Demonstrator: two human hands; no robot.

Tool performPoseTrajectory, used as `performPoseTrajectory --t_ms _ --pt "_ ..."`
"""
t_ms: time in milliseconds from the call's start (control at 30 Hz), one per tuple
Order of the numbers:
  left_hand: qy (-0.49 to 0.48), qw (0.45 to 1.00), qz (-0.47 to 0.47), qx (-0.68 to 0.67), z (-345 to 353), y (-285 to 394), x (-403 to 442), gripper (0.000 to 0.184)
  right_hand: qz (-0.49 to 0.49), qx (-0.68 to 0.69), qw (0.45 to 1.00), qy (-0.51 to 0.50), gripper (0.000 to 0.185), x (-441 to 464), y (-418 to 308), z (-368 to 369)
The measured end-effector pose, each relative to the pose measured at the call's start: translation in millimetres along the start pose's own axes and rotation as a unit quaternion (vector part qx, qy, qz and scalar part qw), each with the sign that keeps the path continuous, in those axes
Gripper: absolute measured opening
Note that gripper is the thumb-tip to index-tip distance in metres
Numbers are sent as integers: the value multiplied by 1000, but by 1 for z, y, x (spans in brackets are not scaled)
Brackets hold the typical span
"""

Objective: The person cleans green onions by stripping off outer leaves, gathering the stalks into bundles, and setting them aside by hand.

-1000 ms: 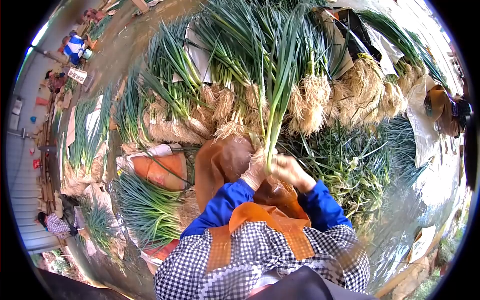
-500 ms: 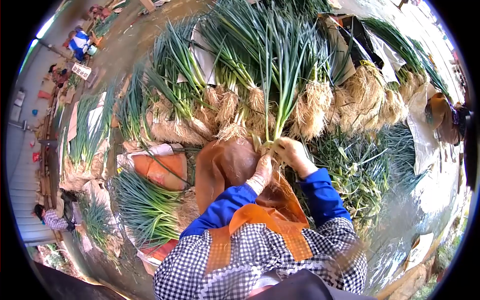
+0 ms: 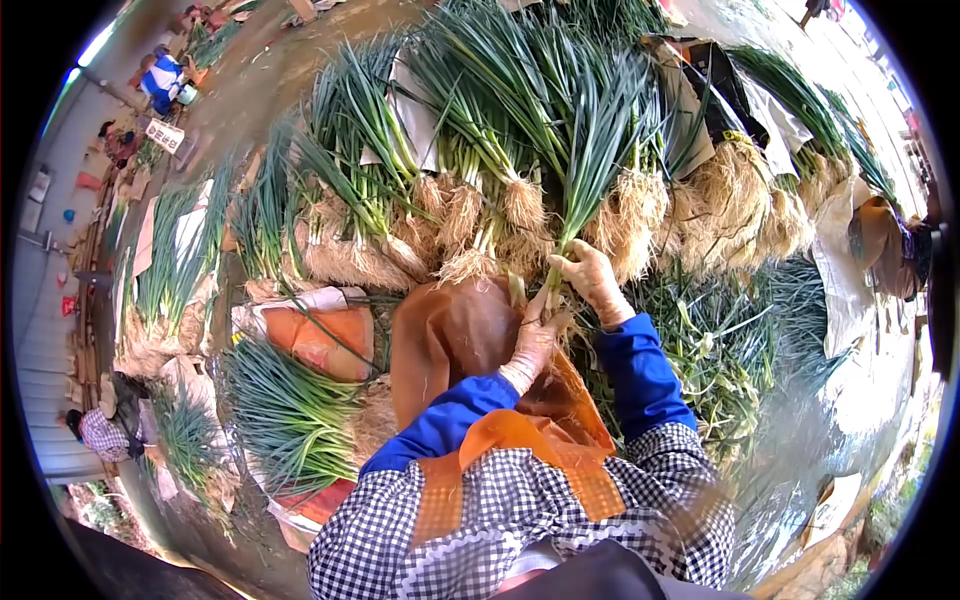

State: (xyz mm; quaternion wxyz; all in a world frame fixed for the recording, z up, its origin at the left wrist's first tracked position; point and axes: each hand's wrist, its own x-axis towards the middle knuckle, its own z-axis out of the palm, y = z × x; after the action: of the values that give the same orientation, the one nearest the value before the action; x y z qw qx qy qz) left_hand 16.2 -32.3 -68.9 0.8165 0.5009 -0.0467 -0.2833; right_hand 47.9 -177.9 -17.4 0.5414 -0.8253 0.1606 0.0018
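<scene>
Green onions (image 3: 597,165) with long green leaves extend away from me, their pale lower stalks between my hands. My left hand (image 3: 534,338) is closed around the stalks near the root end, over my lap. Farther up, my right hand (image 3: 592,277) pinches the same stalks with thumb and fingers. Some roots and thin peel show beside my left fingers. An orange-brown apron (image 3: 470,325) covers my knees below the hands. Just beyond lie bundles of green onions with bushy tan roots (image 3: 525,203).
Loose leaves and trimmings (image 3: 715,340) lie at my right. More green onions (image 3: 290,405) and an orange sack (image 3: 325,340) are at my left. A black bag (image 3: 725,85) stands among the far bundles. Other people, one in a checked top (image 3: 105,435), sit at far left.
My right hand has moved up the stalks, away from my left hand. The left hand has shifted slightly down, and the held leaves sit closer together.
</scene>
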Motion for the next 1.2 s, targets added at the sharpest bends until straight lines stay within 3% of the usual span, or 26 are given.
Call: performPoseTrajectory --t_ms 67,167,233,300,333,367,500,533,567,600,633,667,700,733,767,800,833,867,900,933,967,1033,1100,1167,1200 --pt "-13 1000 8 14 -11 -11 6 56 31 320 946 -48 17 -4 8 -3" --pt "-18 999 19 42 -15 -24 5 53 39 426 900 -77 13 -14 20 -13" --pt "-8 933 156 324 -9 -17 4 47 56 431 900 -36 18 -19 19 -18" --pt "22 924 153 350 4 -8 0 40 117 113 984 66 32 -22 16 -25" --pt "23 910 144 388 9 -2 -1 37 79 -145 978 126 48 -21 10 -26" --pt "23 894 135 426 14 3 -4 34 55 -342 929 134 49 -22 6 -29" --pt "9 900 101 424 16 -3 -4 34 57 -474 873 95 37 -25 9 -29" --pt "20 888 135 439 16 -5 -4 30 51 -517 851 77 34 -28 9 -26" --pt "21 888 134 439 13 -5 -1 30 -8 -555 832 17 30 -40 -2 -24" --pt "14 810 244 533 8 -3 5 27 -67 -588 805 -43 26 -57 -12 -22" --pt "5 711 346 612 5 -3 7 24 -229 -498 829 -107 21 -78 -10 -24" --pt "34 806 244 538 11 1 2 23 -307 -369 870 -111 23 -100 5 -19" --pt "62 880 136 451 18 7 -1 22 -316 -288 893 -138 25 -123 -7 -23" --pt "70 868 188 454 9 -5 4 22 -329 -189 915 -135 28 -140 -7 -37" --pt "78 855 238 455 -1 -19 10 23 -192 -102 967 -131 29 -155 5 -49" --pt "47 863 219 453 -1 -13 10 28 6 -2 988 -157 32 -165 3 -73" --pt "43 863 220 452 0 -11 10 28 -35 -403 902 -152 31 -160 24 -86" --pt "37 890 164 423 2 -10 9 29 245 -441 830 -238 25 -143 26 -97" --pt "29 913 106 392 4 -9 7 30 249 -440 830 -235 25 -144 50 -97" --pt "2 918 135 373 -2 -18 12 31 153 -410 888 -139 27 -138 85 -94" --pt "-28 968 33 248 5 -6 9 30 51 -373 925 -42 40 -133 104 -94" --pt "-43 997 -63 27 3 -3 6 28 43 -109 993 22 46 -101 67 -55" --pt "-38 996 -76 -15 2 6 9 23 21 179 983 33 46 -74 59 -10" --pt "-24 973 -179 -147 -11 10 9 19 -1 166 986 10 42 -56 46 6" --pt "-23 970 -187 -155 -16 8 13 13 28 30 999 10 38 -57 35 5"
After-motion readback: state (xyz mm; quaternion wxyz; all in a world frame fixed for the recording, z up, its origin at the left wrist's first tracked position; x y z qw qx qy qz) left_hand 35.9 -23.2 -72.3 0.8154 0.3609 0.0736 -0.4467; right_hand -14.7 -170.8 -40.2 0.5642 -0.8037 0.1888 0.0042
